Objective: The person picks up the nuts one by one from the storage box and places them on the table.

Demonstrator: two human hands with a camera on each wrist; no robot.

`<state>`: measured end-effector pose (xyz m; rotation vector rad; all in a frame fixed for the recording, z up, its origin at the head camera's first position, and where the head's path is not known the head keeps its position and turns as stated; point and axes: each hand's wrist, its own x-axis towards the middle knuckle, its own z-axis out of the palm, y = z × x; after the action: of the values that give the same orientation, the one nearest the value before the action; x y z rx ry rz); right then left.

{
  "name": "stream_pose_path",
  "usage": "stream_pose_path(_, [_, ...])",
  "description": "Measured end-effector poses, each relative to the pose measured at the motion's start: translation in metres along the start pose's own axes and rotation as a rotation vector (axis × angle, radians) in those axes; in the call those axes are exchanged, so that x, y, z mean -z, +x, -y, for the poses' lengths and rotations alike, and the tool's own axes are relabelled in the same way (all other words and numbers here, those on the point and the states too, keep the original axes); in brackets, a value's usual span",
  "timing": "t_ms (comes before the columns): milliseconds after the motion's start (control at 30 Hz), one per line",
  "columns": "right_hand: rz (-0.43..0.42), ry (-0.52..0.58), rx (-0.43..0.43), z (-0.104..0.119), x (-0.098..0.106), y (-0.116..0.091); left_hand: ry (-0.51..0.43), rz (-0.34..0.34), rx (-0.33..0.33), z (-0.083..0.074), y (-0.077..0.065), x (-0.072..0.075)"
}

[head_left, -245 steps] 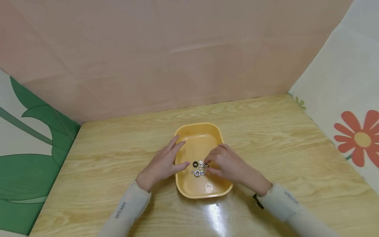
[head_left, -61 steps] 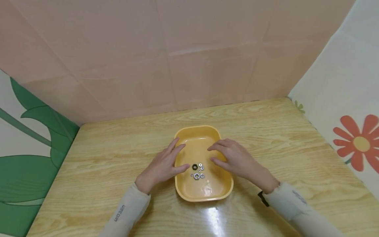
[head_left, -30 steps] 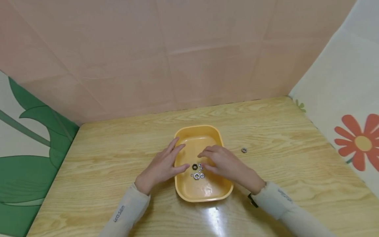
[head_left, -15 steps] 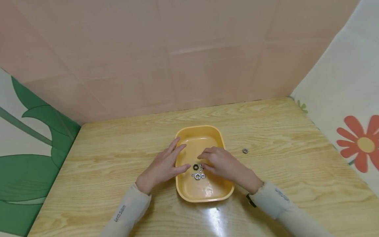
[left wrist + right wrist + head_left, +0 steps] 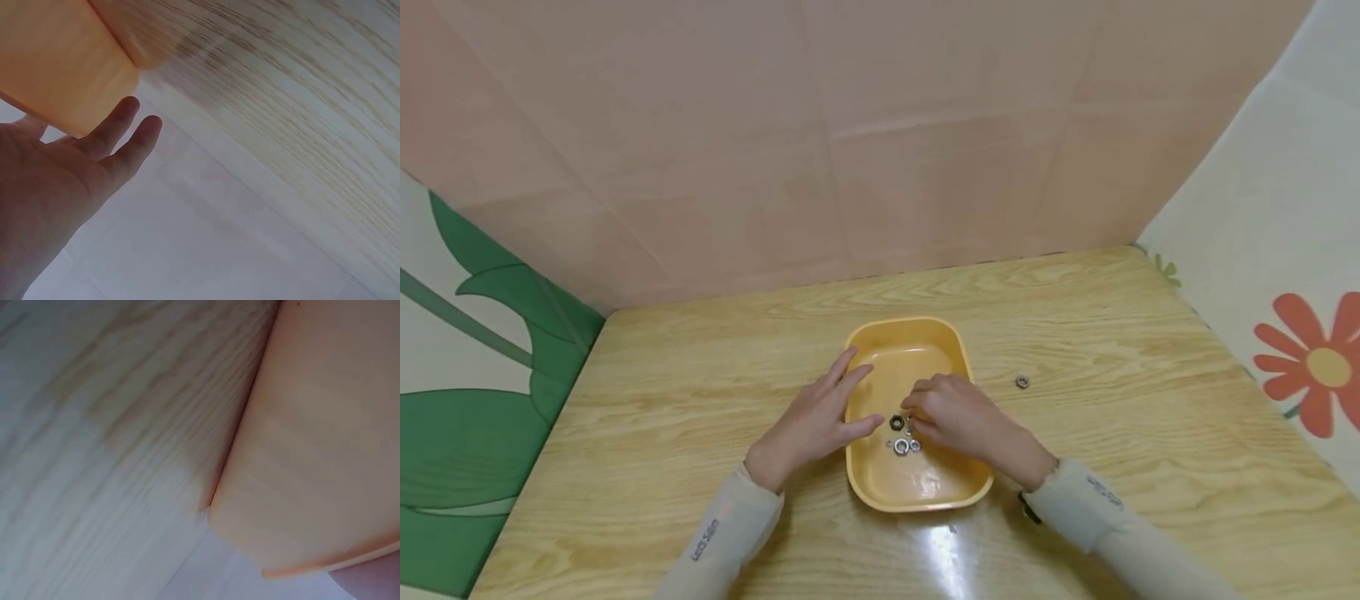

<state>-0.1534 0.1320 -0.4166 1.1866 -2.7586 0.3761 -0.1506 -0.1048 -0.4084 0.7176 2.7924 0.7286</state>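
Observation:
A yellow plastic tray (image 5: pixel 917 505) holds several hex nuts. Its dark nut (image 5: pixel 897 423) lies near my left thumb, and a larger silver nut (image 5: pixel 902 447) sits nearer the front, beside a smaller silver nut (image 5: pixel 915 446). My left hand (image 5: pixel 808 421) spreads over the tray's left rim with fingers extended and nothing in it. Inside the tray, my right hand (image 5: pixel 958 412) reaches in with bent fingers, thumb and fingertips right at the small silver nuts. I cannot tell whether one is pinched there. The right wrist view shows mostly the tray's outer wall (image 5: pixel 312 437).
One grey nut (image 5: pixel 1022 382) lies on the wooden table (image 5: pixel 700 358), right of the tray. A pinkish sheet (image 5: pixel 850 150) hangs behind the table. Printed panels with green leaves (image 5: pixel 467 450) and a red flower (image 5: pixel 1326 367) flank it.
The right hand took a nut out of the tray; that nut now lies on the table at right. The hand returned to the small nuts and its fingers drew closer together. The left hand stayed put.

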Motion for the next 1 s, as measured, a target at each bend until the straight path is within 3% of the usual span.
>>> stream_pose_path(1000, [0.052,-0.042,-0.104,0.0053,-0.0062,0.0055,-0.003,0.022,0.035,0.0009,0.0023,-0.0002])
